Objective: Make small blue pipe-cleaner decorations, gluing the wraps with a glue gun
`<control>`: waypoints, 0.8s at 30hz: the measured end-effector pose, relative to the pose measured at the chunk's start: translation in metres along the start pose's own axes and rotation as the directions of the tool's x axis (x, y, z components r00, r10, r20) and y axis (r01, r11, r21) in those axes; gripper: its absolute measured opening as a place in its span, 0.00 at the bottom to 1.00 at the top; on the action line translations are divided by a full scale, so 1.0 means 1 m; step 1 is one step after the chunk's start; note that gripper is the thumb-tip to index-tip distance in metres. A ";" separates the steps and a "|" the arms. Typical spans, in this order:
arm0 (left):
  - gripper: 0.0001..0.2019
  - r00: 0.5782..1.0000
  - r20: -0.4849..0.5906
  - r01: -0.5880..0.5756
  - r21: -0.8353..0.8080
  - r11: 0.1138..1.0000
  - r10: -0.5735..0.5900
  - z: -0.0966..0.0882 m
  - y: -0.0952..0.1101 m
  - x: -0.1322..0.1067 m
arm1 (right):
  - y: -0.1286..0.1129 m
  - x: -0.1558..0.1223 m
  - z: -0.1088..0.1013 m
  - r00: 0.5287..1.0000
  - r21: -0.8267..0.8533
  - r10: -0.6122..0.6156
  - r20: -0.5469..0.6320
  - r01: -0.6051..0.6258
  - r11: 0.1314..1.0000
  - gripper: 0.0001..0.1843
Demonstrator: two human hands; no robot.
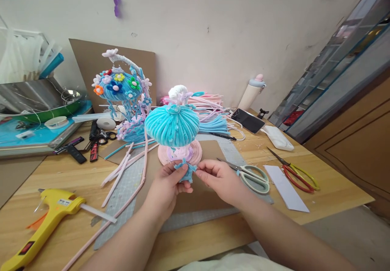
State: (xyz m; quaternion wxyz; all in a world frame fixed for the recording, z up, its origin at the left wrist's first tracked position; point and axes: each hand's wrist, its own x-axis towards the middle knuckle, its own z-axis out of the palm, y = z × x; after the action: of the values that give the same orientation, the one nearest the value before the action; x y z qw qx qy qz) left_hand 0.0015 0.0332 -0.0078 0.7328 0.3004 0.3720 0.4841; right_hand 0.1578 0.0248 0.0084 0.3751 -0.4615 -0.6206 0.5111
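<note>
My left hand (pixel 167 185) and my right hand (pixel 217 179) meet at the table's middle, both pinching a small blue pipe-cleaner piece (pixel 186 172). Just behind them stands a blue pipe-cleaner mushroom-shaped figure (pixel 173 125) with a white top, on a round pink base (pixel 196 154). A second blue pipe-cleaner figure with coloured flowers (pixel 120 88) stands further back on the left. Both hands rest over a brown cardboard sheet (pixel 204 200) on a grey cutting mat (pixel 122 189).
A yellow glue gun (pixel 45 218) lies front left. Loose pink pipe cleaners (pixel 122 173) trail across the mat. Green-handled scissors (pixel 254 177), red-and-yellow scissors (pixel 297 173) and a white paper strip (pixel 286 187) lie to the right. A phone (pixel 247 120), bottle (pixel 252 91) and pipe-cleaner pile (pixel 210 112) sit behind.
</note>
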 end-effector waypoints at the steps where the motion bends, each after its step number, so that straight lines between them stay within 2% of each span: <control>1: 0.10 1.000 0.022 0.023 -0.005 1.000 -0.023 0.000 0.001 -0.001 | 0.001 0.000 -0.003 0.999 0.011 0.021 0.044 -0.021 1.000 0.12; 4: 0.10 0.990 0.110 0.082 0.067 0.994 -0.089 -0.001 0.006 -0.003 | 0.002 0.002 -0.014 0.964 0.084 0.158 0.212 -0.179 0.980 0.13; 5: 0.11 0.982 0.149 0.095 0.128 0.987 -0.114 -0.001 0.007 -0.004 | 0.003 0.003 -0.019 0.932 0.123 0.213 0.293 -0.258 0.958 0.13; 7: 0.13 0.965 0.210 0.089 0.293 0.952 -0.155 -0.001 0.009 -0.006 | 0.002 0.005 -0.027 0.830 0.160 0.301 0.469 -0.416 0.895 0.11; 8: 0.13 0.961 0.226 0.062 0.384 0.921 -0.159 -0.001 0.009 -0.006 | 0.002 0.007 -0.030 0.780 0.129 0.332 0.531 -0.462 0.878 0.10; 9: 0.12 0.962 0.232 0.015 0.474 0.880 -0.142 -0.001 0.009 -0.007 | 0.002 0.009 -0.032 0.750 0.075 0.356 0.558 -0.472 0.878 0.09; 10: 0.11 0.967 0.234 -0.048 0.558 0.829 -0.102 -0.001 0.009 -0.007 | 0.002 0.010 -0.034 0.742 0.010 0.373 0.557 -0.455 0.890 0.09; 11: 0.10 0.970 0.237 -0.118 0.633 0.765 -0.046 -0.001 0.008 -0.007 | 0.002 0.011 -0.034 0.757 -0.058 0.383 0.529 -0.418 0.907 0.09; 13: 0.09 0.967 0.246 -0.233 0.752 0.616 0.064 -0.001 0.005 -0.005 | 0.002 0.011 -0.032 0.825 -0.175 0.366 0.429 -0.322 0.930 0.07; 15: 0.08 0.960 0.240 -0.280 0.823 0.495 0.145 -0.003 0.001 -0.003 | 0.001 0.010 -0.028 0.888 -0.245 0.327 0.322 -0.255 0.935 0.04; 16: 0.08 0.961 0.221 -0.273 0.839 0.471 0.164 -0.003 -0.002 -0.002 | 0.001 0.009 -0.025 0.920 -0.286 0.292 0.262 -0.215 0.934 0.03; 18: 0.08 0.977 0.144 -0.206 0.829 0.520 0.157 -0.004 -0.007 0.000 | 0.000 0.005 -0.019 0.978 -0.443 0.150 0.147 -0.070 0.894 0.03; 19: 0.08 0.986 0.098 -0.158 0.799 0.580 0.133 -0.004 -0.008 0.001 | 0.000 0.003 -0.017 0.993 -0.556 0.044 0.113 0.027 0.831 0.04; 20: 0.07 0.994 0.055 -0.105 0.754 0.648 0.096 -0.003 -0.010 0.002 | -0.001 0.002 -0.014 0.992 -0.668 -0.068 0.105 0.121 0.734 0.05; 22: 0.07 1.000 -0.013 0.001 0.640 0.768 0.009 -0.001 -0.010 0.003 | -0.003 -0.001 -0.010 0.960 -0.816 -0.233 0.153 0.256 0.518 0.05; 24: 0.08 0.998 -0.034 0.070 0.504 0.861 -0.062 0.000 -0.007 0.003 | -0.004 -0.003 -0.007 0.939 -0.848 -0.288 0.186 0.302 0.436 0.05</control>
State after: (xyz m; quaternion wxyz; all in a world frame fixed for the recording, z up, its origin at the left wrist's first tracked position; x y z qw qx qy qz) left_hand 0.0059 0.0333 -0.0139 0.6419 0.4647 0.5016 0.3469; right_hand 0.1648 0.0242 0.0138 0.1711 -0.4677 -0.8651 0.0597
